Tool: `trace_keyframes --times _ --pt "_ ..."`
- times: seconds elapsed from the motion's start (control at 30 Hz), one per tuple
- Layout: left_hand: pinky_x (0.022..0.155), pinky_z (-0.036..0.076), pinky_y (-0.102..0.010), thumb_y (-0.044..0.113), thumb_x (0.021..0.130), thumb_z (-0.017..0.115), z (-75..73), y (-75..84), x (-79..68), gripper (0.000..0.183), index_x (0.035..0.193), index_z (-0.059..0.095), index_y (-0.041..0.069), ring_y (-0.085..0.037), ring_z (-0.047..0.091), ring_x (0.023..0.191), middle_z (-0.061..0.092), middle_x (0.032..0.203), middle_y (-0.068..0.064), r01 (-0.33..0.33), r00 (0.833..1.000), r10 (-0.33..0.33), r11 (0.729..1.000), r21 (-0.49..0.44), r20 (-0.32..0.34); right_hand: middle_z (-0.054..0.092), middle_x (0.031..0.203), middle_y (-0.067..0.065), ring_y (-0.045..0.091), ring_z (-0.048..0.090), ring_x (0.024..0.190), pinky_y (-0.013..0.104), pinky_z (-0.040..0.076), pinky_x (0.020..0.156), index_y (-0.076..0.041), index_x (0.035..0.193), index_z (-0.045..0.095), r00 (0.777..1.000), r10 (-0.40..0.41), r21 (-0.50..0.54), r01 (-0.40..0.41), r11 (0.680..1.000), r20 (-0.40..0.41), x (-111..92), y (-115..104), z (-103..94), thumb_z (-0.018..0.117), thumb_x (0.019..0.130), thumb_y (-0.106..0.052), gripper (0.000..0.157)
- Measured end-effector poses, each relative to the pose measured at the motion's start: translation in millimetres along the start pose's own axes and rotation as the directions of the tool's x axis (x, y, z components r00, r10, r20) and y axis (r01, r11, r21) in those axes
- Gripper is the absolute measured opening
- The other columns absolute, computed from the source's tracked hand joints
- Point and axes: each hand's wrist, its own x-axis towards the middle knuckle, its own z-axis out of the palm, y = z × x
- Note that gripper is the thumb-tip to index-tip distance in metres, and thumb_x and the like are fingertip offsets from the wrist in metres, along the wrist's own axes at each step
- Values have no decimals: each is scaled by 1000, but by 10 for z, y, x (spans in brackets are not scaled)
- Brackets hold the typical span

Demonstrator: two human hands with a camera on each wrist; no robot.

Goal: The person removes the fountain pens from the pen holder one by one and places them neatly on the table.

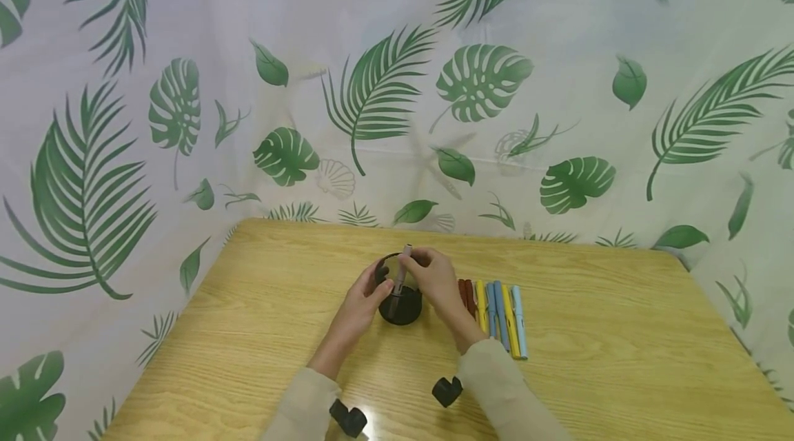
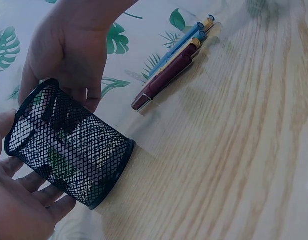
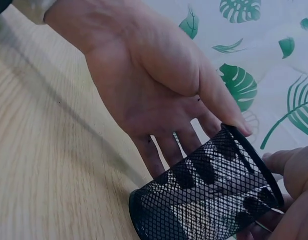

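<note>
A black mesh pen holder stands upright on the table in the head view. My left hand grips its left side, thumb near the rim and fingers behind. Above the holder, my right hand pinches the upper part of a grey pen between thumb and fingers. Most of that pen is inside the holder, where both wrist views show it slanting behind the mesh. In the right wrist view, the right thumb lies by the rim and the other fingers reach along the holder's far side.
A row of several pens in dark red, yellow and blue lies just right of the right hand. The wooden table meets a leaf-patterned cloth at the back and left. Black devices sit at both wrists.
</note>
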Motion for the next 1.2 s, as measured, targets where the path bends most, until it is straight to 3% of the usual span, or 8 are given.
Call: trace_keyframes --times 0.27,0.4,0.53,0.6,0.7,0.8,1.03,1.2 --pt "119 25 -64 32 109 56 -6 16 -10 64 164 30 15 -39 30 151 35 164 -17 0 1000 0 1000 7 2 70 90 6 15 53 71 26 42 60 -2 108 77 999 -25 -21 24 999 -31 22 11 67 72 100 -26 26" --pt "120 25 -62 36 107 58 -5 17 -11 66 163 31 15 -39 31 151 37 163 -17 -4 1000 4 1000 7 -3 72 93 8 13 48 65 24 38 55 -1 104 77 999 -38 13 38 999 -38 5 24 46 71 101 -27 27" --pt "120 25 -61 34 107 58 -2 4 -6 66 163 31 14 -38 32 150 38 162 -17 -4 1000 4 1000 14 -8 74 111 12 16 60 83 26 48 65 0 107 77 998 -35 77 39 996 -50 -21 44 -6 71 101 -28 30" --pt "120 26 -59 32 108 58 2 4 -2 65 163 31 13 -38 33 150 39 161 -18 -7 1000 7 1000 10 -14 73 118 12 20 65 101 32 54 81 -1 110 77 998 -34 107 40 993 -58 -30 59 -38 71 101 -28 30" --pt "120 27 -58 28 108 59 5 7 -3 63 162 33 11 -38 35 149 40 160 -19 -16 1000 16 1000 5 -23 72 122 12 25 63 119 42 52 99 -2 112 77 997 -31 132 40 990 -75 -64 65 -103 70 101 -31 33" --pt "120 28 -57 26 108 58 7 9 1 60 162 34 11 -37 36 149 41 160 -19 -14 1000 14 1000 1 -28 72 120 12 25 62 117 45 51 100 1 111 77 995 -17 171 33 985 -95 -84 69 -169 70 101 -33 36" --pt "121 28 -55 22 107 59 5 7 19 59 160 36 8 -37 36 148 40 159 -23 -28 999 27 1000 -1 -32 74 111 12 22 67 104 36 56 93 -1 114 76 993 25 275 8 961 -116 -89 84 -322 70 101 -36 38" --pt "121 27 -55 30 107 61 9 15 3 64 162 34 10 -36 33 150 39 161 -20 -9 999 9 1000 4 -37 74 107 13 18 70 97 33 58 90 5 115 72 994 33 358 5 934 -100 -105 73 -430 66 104 -26 33"
